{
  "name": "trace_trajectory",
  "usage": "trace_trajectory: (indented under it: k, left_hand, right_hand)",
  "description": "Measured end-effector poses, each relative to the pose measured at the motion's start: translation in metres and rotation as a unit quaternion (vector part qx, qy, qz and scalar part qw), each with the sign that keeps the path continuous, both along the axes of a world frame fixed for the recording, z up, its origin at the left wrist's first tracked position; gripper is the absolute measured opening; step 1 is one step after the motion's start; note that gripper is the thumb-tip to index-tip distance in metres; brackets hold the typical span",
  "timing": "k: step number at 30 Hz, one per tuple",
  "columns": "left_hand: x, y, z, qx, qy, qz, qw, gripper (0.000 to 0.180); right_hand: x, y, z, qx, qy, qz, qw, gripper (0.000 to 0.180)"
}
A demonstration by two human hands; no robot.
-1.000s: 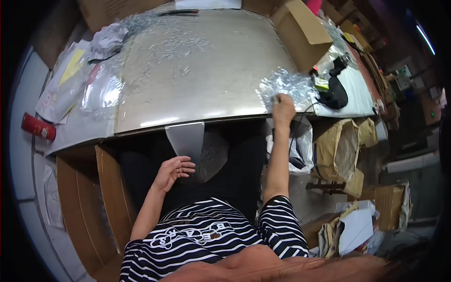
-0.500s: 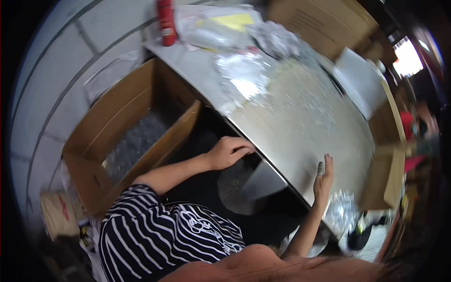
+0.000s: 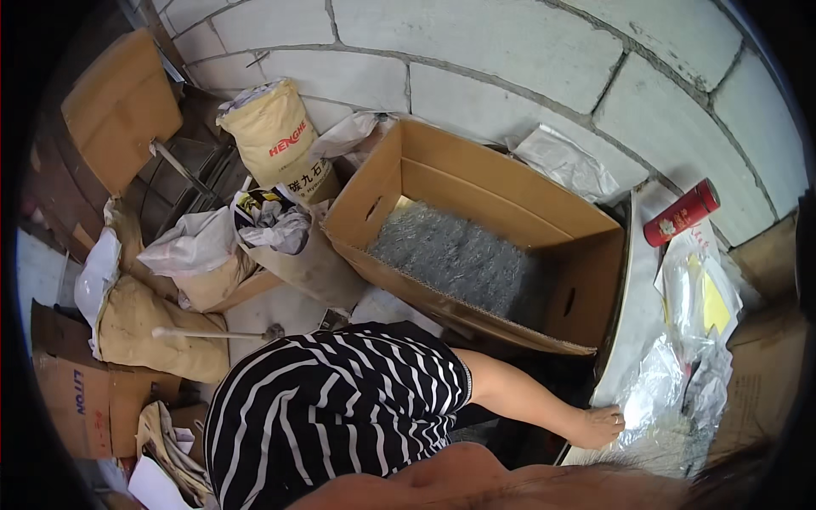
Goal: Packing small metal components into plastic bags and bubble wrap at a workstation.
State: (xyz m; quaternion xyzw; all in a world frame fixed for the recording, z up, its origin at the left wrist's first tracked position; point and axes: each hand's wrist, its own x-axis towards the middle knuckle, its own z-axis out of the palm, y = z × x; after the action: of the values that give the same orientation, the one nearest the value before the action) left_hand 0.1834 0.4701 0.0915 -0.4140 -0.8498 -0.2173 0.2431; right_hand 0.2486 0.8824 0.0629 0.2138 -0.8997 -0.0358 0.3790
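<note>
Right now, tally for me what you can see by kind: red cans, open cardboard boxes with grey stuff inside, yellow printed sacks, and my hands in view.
Red can: 1
Open cardboard box with grey stuff inside: 1
Yellow printed sack: 1
Hands in view: 1, the left hand, resting at the table edge
Total: 4
</note>
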Motion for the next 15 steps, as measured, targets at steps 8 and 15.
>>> trace_trajectory:
  k: [8, 15]
  left_hand:
    - [-0.014, 0.004, -0.014, 0.145, -0.113, -0.062, 0.981, 0.012]
    - [-0.011, 0.025, -0.004, 0.091, -0.126, -0.079, 0.985, 0.012]
  right_hand:
    - [0.042, -0.069, 0.011, -0.315, -0.136, -0.221, 0.913, 0.038]
    - [0.084, 0.106, -0.011, -0.538, 0.002, -0.223, 0.813, 0.02]
